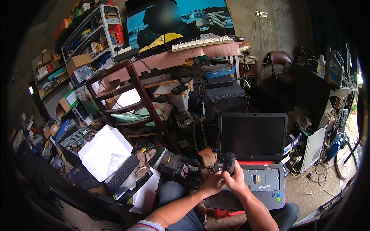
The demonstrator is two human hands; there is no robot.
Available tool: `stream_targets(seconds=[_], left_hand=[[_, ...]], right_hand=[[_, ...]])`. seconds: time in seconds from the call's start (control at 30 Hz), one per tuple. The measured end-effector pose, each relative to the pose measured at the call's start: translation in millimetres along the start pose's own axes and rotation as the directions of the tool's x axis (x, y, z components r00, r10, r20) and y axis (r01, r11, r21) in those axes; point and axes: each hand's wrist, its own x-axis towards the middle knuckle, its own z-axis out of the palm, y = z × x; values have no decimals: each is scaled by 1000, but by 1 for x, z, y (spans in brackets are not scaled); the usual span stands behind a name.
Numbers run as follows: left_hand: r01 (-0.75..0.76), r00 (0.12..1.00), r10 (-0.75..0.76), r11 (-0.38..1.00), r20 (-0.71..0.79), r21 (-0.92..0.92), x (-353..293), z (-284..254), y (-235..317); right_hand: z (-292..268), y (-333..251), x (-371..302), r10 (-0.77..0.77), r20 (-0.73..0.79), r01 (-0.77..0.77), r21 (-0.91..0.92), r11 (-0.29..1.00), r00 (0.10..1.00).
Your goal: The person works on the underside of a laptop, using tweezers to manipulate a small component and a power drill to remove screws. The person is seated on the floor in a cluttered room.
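An open black laptop (252, 134) rests across my lap. Its screen is dark, and a recess with a ribbon connector shows where keys would sit in its grey palm-rest deck (277, 198). Over the left part of that deck, my right hand (235, 179) is wrapped round a thick black cylindrical tool (229, 163), which looks like a cordless screwdriver held upright. My left hand (212, 184) is closed against the right one, by the tool's lower end. What its fingers pinch is hidden, and so is the tool's tip.
At my left, a loose black keyboard (122, 174) leans on an opened white box (106, 152), beside a brush (142, 172). Ahead stand a dark wooden chair frame (133, 82) and a desk with a monitor (135, 32) and white keyboard (206, 43). Cables (318, 173) lie at right.
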Motion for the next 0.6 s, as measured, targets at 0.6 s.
stream_targets(seconds=[0.6], left_hand=[[-9,1000,9,1000,-3,-6,-1,0,1]], right_hand=[[0,2,-2,85,0,-84,39,996,996]])
